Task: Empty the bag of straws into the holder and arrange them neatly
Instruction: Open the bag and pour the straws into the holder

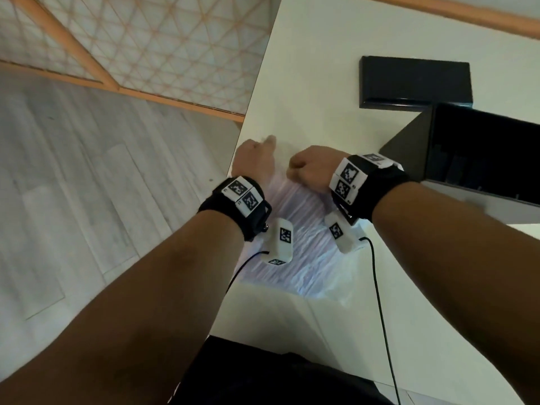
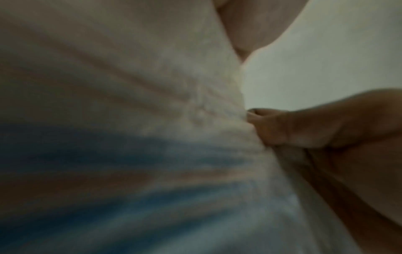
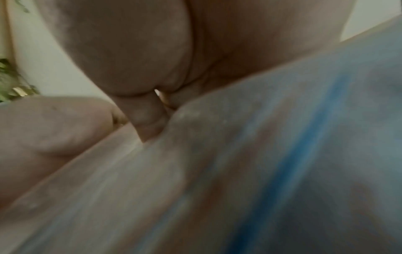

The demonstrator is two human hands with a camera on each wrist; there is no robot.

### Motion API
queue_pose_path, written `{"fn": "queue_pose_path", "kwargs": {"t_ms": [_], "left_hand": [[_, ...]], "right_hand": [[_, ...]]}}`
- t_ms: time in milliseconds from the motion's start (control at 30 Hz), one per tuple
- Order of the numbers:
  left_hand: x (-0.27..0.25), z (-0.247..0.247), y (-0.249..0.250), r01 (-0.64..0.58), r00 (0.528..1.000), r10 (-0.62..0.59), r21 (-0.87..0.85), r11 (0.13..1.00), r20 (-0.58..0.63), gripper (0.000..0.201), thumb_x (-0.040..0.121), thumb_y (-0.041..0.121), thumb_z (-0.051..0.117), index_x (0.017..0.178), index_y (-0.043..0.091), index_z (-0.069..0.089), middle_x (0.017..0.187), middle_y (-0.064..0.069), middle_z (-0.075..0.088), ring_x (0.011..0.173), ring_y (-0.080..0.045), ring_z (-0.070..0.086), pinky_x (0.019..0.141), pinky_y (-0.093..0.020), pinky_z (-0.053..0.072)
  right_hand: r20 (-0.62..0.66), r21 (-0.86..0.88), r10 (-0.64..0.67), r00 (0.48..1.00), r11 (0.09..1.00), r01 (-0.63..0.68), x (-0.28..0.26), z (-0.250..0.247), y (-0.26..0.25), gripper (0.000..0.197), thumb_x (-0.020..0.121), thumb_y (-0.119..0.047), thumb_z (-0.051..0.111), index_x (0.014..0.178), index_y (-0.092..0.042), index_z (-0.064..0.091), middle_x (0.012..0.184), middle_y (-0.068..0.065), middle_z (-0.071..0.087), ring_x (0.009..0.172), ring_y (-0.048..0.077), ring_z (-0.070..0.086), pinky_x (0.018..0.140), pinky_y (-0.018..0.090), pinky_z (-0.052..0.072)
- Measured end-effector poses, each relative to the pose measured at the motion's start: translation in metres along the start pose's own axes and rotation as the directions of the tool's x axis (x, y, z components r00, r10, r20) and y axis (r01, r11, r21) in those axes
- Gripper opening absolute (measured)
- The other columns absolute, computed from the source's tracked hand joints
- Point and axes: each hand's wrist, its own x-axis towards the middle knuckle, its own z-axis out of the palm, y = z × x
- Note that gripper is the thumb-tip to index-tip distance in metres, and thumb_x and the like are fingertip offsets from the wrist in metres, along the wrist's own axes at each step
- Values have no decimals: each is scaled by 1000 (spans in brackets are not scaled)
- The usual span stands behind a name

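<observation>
Both the left hand (image 1: 253, 159) and right hand (image 1: 310, 168) pinch the crinkly clear plastic straw bag's (image 1: 304, 247) far edge, seemingly to tear it open.

Wrist views blurred; holder (image 1: 482, 159) cropped.

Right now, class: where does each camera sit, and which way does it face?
Head: on the head, looking down at both forearms, left hand, right hand, bag of straws.
Left wrist: along that hand, fingers pinching the bag.
Right wrist: under the palm, facing the bag.
Shared: the bag.
</observation>
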Motion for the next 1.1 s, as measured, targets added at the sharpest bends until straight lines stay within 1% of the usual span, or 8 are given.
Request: {"fn": "queue_pose_path", "kwargs": {"t_ms": [100, 167, 367, 533, 700, 800, 967, 1100], "left_hand": [[-25, -2, 9, 12, 971, 7, -80, 997, 237, 96, 65, 85, 63, 116, 4, 68, 100, -5, 73, 95, -24, 69, 95, -36, 52], [-36, -4, 8, -69, 959, 74, -27, 997, 273, 79, 79, 77, 59, 109, 6, 72, 101, -9, 75, 94, -26, 71, 95, -41, 53], [-75, -3, 26, -489, 868, 493, 280, 826, 63, 43, 106, 27, 36, 64, 17, 41, 70, -5, 54, 75, -30, 54, 72, -40, 41], [-86, -12, 47, -371, 884, 413, 207, 905, -220, 52, 109, 33, 31, 62, 12, 40, 67, -4, 50, 73, -25, 50, 74, -41, 45], [-102, -5, 67, -404, 871, 399, 45, 914, -287, 49, 108, 30, 33, 62, 14, 38, 69, -4, 49, 75, -26, 51, 80, -39, 48], [-117, 9, 74, -424, 878, 401, -35, 905, -262, 47, 108, 34, 37, 66, 13, 43, 70, -3, 52, 69, -20, 52, 74, -34, 45], [-129, 23, 76, -445, 888, 376, -286, 849, -266, 39, 98, 43, 47, 76, 12, 49, 69, -10, 46, 62, -21, 46, 64, -41, 45], [-146, 29, 94, -431, 901, 343, -458, 777, -266, 40, 104, 34, 50, 72, 11, 54, 71, -2, 53, 68, -14, 56, 69, -27, 48]], "right_hand": [[-97, 124, -1, 995, 992, 14, -18, -1, -7, 25, 95, -28, 51, 91, -9, 67, 85, 5, 63, 84, 23, 59, 70, 29, 43], [-152, 157, -4, 988, 987, 28, -31, -5, -8, 24, 93, -23, 49, 96, -9, 69, 91, 8, 66, 85, 24, 60, 68, 28, 43], [-263, 183, -17, 965, 981, 67, -72, -23, -15, 30, 93, -28, 51, 66, -20, 57, 76, -1, 62, 80, 20, 60, 70, 30, 47], [-341, 9, -43, 939, 999, 50, -130, -51, 11, 26, 94, -36, 53, 82, -18, 69, 82, -6, 64, 80, 14, 60, 66, 25, 45], [-383, 219, 30, 923, 974, 59, -186, -39, 48, 30, 87, -40, 70, 74, -13, 68, 69, -1, 67, 64, 7, 65, 53, 17, 51], [-358, 435, 142, 923, 900, 30, -204, -31, 69, 30, 87, -37, 71, 78, -9, 68, 70, 3, 72, 63, 15, 71, 65, 38, 62], [-362, 714, 222, 905, 690, 117, -227, -30, 96, 31, 85, -25, 74, 82, 2, 61, 74, 11, 74, 74, 26, 74, 80, 47, 60], [-272, 859, 228, 935, 495, 129, -228, -36, 85, 49, 91, -56, 55, 100, -8, 57, 87, 21, 72, 79, 41, 72, 73, 50, 60]]}}
